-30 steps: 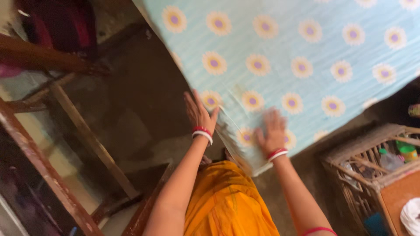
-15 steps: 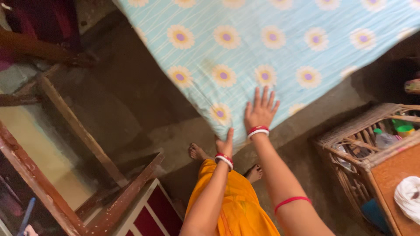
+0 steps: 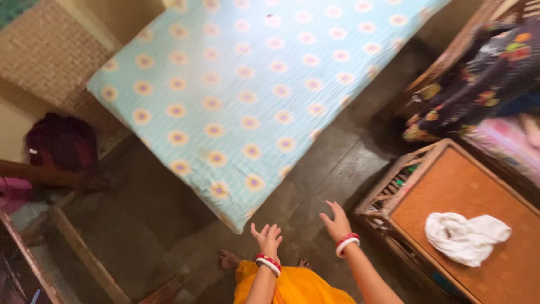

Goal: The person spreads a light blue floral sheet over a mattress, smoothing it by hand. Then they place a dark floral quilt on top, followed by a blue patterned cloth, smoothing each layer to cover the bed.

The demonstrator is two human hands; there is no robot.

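Observation:
A mattress covered in a light blue sheet with yellow flowers (image 3: 247,90) fills the upper middle of the head view. Its near corner points toward me. My left hand (image 3: 267,237) hovers just below that corner, fingers spread, holding nothing. My right hand (image 3: 336,221) is raised to the right of it, also empty with fingers apart, over the dark floor (image 3: 320,169). Both wrists wear red and white bangles. My orange garment (image 3: 292,284) and bare feet show at the bottom edge.
A cane stool with an orange top (image 3: 467,214) stands at the right, a white cloth (image 3: 466,236) lying on it. Patterned dark fabric (image 3: 484,79) sits on furniture at upper right. A wooden frame (image 3: 84,253) and dark red bag (image 3: 62,141) lie at left.
Both hands came off the sheet and pulled back toward me. The view has risen and widened, so the whole mattress and the stool top now show.

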